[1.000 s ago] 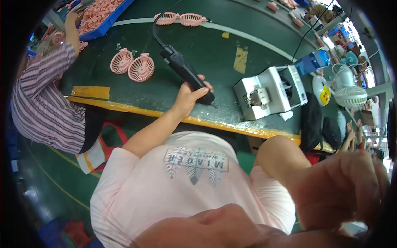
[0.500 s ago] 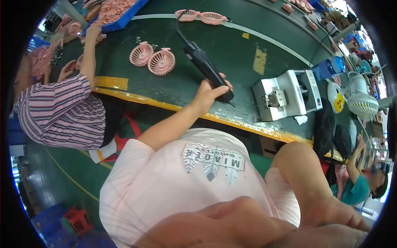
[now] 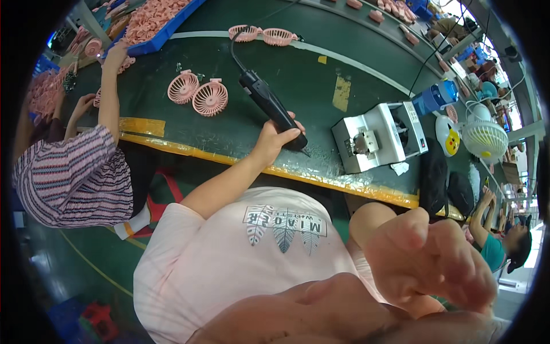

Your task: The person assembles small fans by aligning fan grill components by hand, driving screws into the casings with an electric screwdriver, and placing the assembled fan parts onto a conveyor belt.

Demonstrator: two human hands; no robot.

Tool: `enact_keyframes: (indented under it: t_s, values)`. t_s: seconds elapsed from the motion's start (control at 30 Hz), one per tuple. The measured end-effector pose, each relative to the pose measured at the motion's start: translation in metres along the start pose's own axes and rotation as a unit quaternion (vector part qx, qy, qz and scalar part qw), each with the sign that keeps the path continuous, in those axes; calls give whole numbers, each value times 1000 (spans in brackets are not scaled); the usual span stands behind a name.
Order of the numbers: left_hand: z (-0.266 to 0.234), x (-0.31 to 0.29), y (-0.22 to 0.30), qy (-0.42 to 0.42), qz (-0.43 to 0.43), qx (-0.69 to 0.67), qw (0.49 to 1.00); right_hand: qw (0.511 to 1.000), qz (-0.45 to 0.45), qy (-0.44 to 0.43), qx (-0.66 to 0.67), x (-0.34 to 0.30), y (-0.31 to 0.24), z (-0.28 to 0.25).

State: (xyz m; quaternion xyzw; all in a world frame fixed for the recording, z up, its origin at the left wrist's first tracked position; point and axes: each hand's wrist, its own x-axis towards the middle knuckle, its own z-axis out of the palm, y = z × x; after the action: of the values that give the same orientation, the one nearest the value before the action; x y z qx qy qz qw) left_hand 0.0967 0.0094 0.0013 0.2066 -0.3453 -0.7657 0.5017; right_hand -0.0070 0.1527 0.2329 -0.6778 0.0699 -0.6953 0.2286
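Observation:
My left hand (image 3: 274, 140) is closed round a black electric screwdriver (image 3: 270, 106), gripping it near its tip end. The driver slants over the green workbench (image 3: 252, 166), tip pointing down at the near edge. Raised close in front of me at the lower right is my right hand (image 3: 429, 258), loosely curled with the fingers apart; nothing shows in it. Left of the driver lie two round pink fan grilles (image 3: 210, 98) side by side, small dark bits beside them. To its right stands a silver and white screw feeder (image 3: 372, 140).
Another pair of pink grilles (image 3: 278, 37) lies farther back. A blue tray (image 3: 172, 31) of pink parts sits at the far left, beside a co-worker in a striped shirt (image 3: 74, 178). A blue bottle (image 3: 432, 98), white fan (image 3: 484, 140) and black bag (image 3: 433, 178) stand right.
My right hand has lifted away from beside my head and come forward, showing its fingers. The bench has shifted slightly left in view. My left hand keeps its hold on the electric screwdriver.

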Motion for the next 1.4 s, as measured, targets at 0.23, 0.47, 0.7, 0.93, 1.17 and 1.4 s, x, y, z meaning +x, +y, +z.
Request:
enact_keyframes:
  t_s: [0.23,0.47,0.7,0.93,1.17,1.4]
  values:
    - [4,12,-2,-4,-1,7,1000,948,-242,201,-42,10,-10,-22]
    - [3,4,-3,-14,-6,2,1000,942,-305,101,-101,30,-15,-22]
    - [2,5,0,-3,-9,-6,1000,927,-321,1,-192,59,-21,-26]
    - [5,16,-1,-10,-9,-9,1000,909,-367,-1,-198,54,-1,-13]
    - [4,11,-4,-36,13,18,999,705,-586,187,-355,-28,2,-20]
    - [4,1,-8,-56,74,76,993,887,165,-138,-408,-97,75,-26]
